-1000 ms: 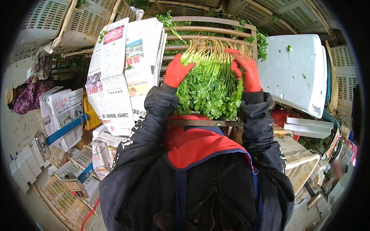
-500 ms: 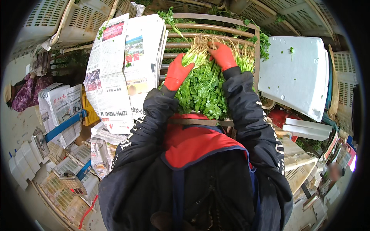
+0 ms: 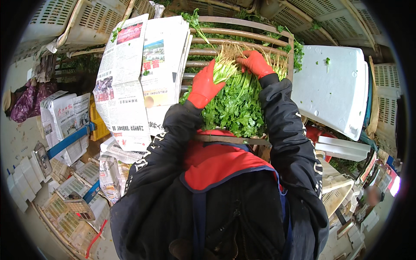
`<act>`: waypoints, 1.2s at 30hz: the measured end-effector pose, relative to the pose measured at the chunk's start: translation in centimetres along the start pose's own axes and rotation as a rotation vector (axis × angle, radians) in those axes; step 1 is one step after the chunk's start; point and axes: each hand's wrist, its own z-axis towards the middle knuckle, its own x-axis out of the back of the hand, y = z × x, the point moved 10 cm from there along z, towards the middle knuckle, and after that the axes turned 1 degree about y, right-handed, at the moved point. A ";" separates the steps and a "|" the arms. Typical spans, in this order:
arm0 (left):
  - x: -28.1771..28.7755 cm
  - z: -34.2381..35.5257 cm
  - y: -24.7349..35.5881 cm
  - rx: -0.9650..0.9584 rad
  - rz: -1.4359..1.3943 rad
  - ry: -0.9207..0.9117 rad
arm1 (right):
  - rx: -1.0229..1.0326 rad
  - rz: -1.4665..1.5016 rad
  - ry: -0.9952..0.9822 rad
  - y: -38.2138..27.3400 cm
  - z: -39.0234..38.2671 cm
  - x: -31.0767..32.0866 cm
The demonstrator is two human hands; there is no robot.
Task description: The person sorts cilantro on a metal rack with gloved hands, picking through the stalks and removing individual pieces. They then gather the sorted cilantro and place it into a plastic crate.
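Observation:
A pile of leafy greens point(image 3: 237, 106), like celery or coriander, lies on a slatted rack point(image 3: 203, 40), its leaves toward me and its pale stems and stringy brown roots away. My left hand point(image 3: 204, 86), in an orange-red glove, closes round a bunch of pale stems point(image 3: 224, 70) at the pile's left, lifting them at a slant. My right hand point(image 3: 255, 65), gloved alike, is just right of it with fingers bent in against the stems beside the roots point(image 3: 233, 51). Its fingertips are partly hidden among them.
Spread newspapers point(image 3: 121, 86) lie left of the greens. A white foam lid point(image 3: 331, 86) with leaf scraps is at the right. Plastic crates point(image 3: 97, 24) stand along the far side. More folded newspapers point(image 3: 65, 115) and a yellow crate point(image 3: 99, 121) are at the left.
My left hand has turned more upright and moved slightly right with the bunch of stems. My right hand has shifted a little right and nearer. The whole view has shifted slightly.

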 end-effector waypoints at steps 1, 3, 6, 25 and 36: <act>0.0 -0.1 0.2 -0.013 0.029 0.019 | -0.008 0.025 -0.025 -0.2 -0.1 0.0; 0.1 -0.2 0.2 -0.006 0.076 0.054 | -0.025 0.074 -0.074 -0.7 -0.7 0.0; -0.1 -0.2 -0.8 0.038 0.062 0.057 | -0.035 0.137 -0.097 -0.7 -1.5 0.2; 0.6 -0.8 1.2 -0.101 0.115 0.151 | -0.090 0.016 -0.213 -0.1 -1.5 -0.9; 0.5 -0.4 -0.4 -0.004 0.012 0.128 | -0.071 0.226 0.129 2.1 -0.7 5.9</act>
